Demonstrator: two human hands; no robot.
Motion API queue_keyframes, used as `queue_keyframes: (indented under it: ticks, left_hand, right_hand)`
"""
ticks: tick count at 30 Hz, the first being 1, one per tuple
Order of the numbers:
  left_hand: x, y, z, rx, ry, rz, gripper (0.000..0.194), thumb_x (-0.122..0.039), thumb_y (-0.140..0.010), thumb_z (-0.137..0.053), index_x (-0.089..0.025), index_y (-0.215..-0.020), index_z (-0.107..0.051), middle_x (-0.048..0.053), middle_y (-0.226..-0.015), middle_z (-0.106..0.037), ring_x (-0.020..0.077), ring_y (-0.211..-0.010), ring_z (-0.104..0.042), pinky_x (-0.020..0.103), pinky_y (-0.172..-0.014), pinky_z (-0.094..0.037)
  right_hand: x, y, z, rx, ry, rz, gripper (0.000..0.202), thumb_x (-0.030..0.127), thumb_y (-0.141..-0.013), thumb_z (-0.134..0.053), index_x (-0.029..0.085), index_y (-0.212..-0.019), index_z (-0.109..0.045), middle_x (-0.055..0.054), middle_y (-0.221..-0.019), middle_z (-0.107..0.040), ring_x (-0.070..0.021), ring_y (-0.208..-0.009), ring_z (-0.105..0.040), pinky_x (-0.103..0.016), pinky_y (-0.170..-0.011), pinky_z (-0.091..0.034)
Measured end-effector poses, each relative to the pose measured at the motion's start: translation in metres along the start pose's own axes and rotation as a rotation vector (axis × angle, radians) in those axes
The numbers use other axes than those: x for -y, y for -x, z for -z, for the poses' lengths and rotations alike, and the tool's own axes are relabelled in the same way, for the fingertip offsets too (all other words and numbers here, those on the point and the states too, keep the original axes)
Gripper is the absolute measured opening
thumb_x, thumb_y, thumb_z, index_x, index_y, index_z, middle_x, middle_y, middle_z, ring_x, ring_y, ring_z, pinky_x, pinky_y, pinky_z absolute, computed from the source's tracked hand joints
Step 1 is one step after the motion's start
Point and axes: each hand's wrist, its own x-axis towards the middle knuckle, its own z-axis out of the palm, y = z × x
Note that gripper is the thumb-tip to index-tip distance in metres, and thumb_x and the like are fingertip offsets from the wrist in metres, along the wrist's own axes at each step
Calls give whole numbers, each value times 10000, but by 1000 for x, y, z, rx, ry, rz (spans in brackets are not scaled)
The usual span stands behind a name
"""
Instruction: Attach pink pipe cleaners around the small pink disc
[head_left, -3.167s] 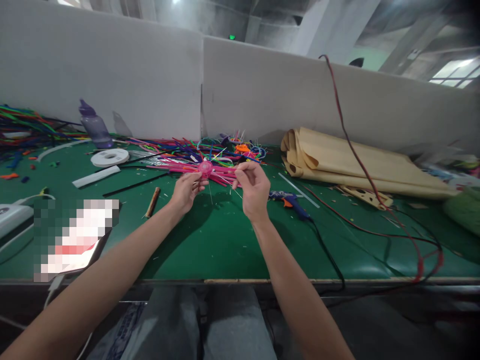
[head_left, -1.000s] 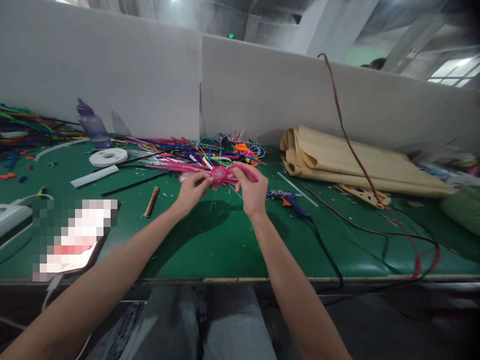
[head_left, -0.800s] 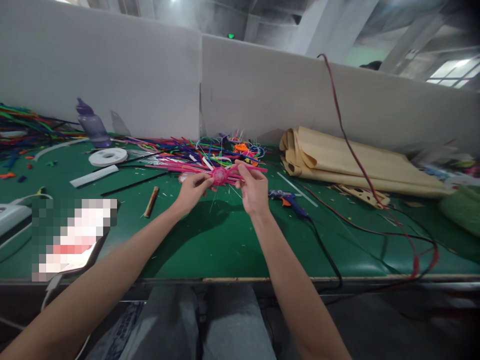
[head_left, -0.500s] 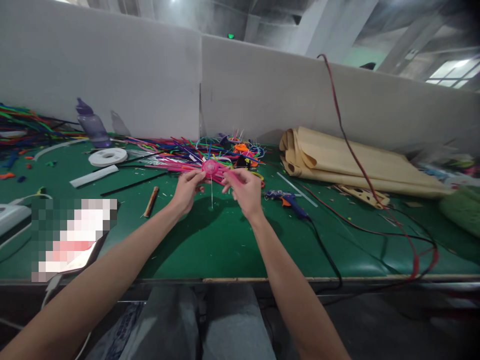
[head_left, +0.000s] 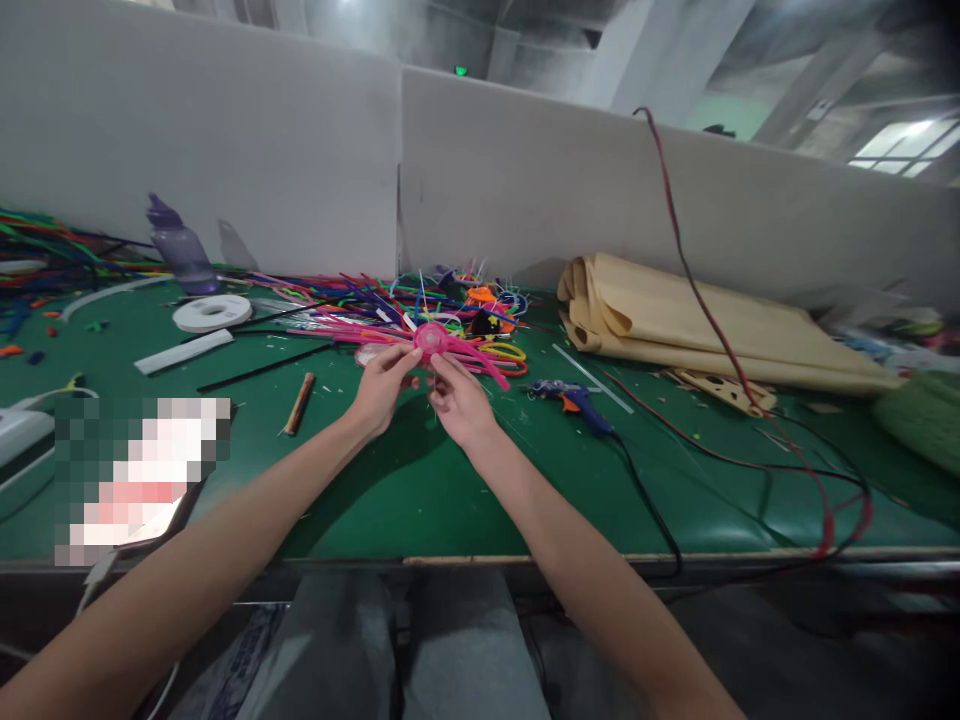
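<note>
Over the green table, a small pink round piece [head_left: 430, 341] with a pale centre is held in front of me. My left hand [head_left: 381, 388] pinches its lower left edge between thumb and fingers. At its lower right edge, the fingertips of my right hand [head_left: 463, 402] are closed on it too. A thin pale strand [head_left: 423, 292] rises above the piece. Pink fuzzy stems [head_left: 480, 362] spread out to the right just behind it; whether they are joined to the piece I cannot tell. My fingers hide its underside.
A blue glue gun [head_left: 574, 398] lies to the right, its black cord running over the front edge. Behind is a pile of coloured stems [head_left: 360, 295]. A white spool [head_left: 212, 313], a purple bottle [head_left: 180, 250] and a phone [head_left: 150, 480] are left; folded brown paper [head_left: 697, 325] is back right.
My right hand has moved left and down from beside the pink round piece to its lower edge. The piece has shifted slightly right; the strand hanging below it now shows above.
</note>
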Motion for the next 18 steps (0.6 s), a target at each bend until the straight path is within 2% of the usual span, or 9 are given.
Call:
queue_keyframes:
  ticks: [5, 9, 13, 18]
  left_hand:
    - [2, 0, 1, 11, 140, 132, 147, -276, -666, -717, -170, -699, -621, -10, -701, -603, 95, -675, -563, 201, -592, -431]
    - [2, -1, 1, 24, 234, 228, 135, -243, -671, -710, -170, -703, -601, -22, -681, -602, 90, -669, -573, 210, -654, -455]
    - [2, -1, 2, 35, 276, 233, 144, -247, -670, -710, -171, -710, -595, -35, -648, -579, 81, -634, -556, 202, -631, -447]
    - [3, -2, 4, 50, 170, 212, 158, -277, -658, -715, -163, -704, -614, -14, -646, -589, 92, -626, -565, 207, -583, -428]
  right_hand:
    - [0, -2, 1, -3, -58, -21, 113, 182, -606, -728, 175, -672, -637, 28, -616, -590, -40, -515, -454, -140, -341, -213]
    - [0, -3, 2, 25, -79, -59, 80, 150, -643, -688, 159, -704, -637, 9, -629, -593, -42, -520, -465, -135, -343, -232]
    - [1, -2, 2, 11, -44, -79, 83, 128, -635, -668, 173, -671, -607, 15, -617, -577, -52, -520, -471, -149, -345, -235]
    - [5, 0, 1, 56, 27, -60, 91, 228, -649, -669, 189, -680, -592, 22, -613, -548, -65, -540, -486, -163, -362, -237]
